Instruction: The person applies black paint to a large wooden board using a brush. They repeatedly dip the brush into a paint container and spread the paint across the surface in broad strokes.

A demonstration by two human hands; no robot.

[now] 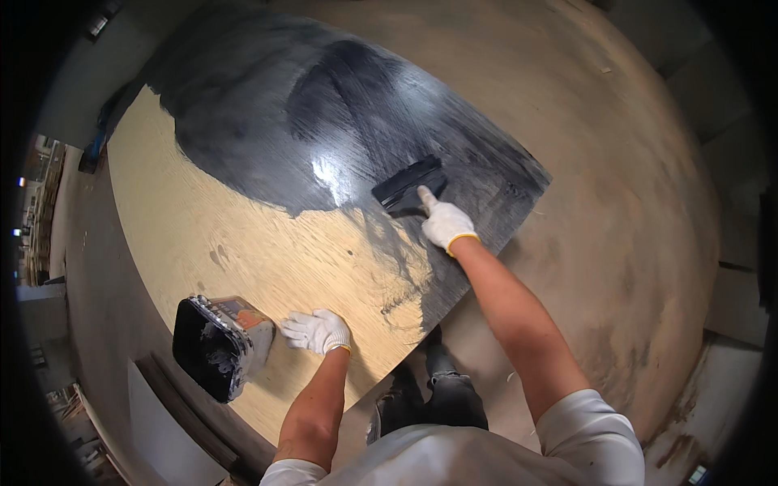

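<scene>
A pale plywood sheet [146,186] lies before me, its far and right parts covered with wet black coating [235,130]. In a white knit glove, my right hand [447,224] grips a wide black spreader [408,183], forefinger stretched along its back. The spreader's blade lies against the coated surface near the sheet's right side. My left hand [316,331], gloved too, rests flat on bare wood with fingers spread and holds nothing. Just left of it is a square tub [258,330], its dark mouth facing me and its rim smeared with coating.
Brown floor [632,243] surrounds the sheet. At the lower left stand some flat boards [174,429], and stacked boards [44,211] are farther off along the left. A small blue and black object [95,150] is beside the sheet's far left edge. My legs [433,397] are close to the near edge.
</scene>
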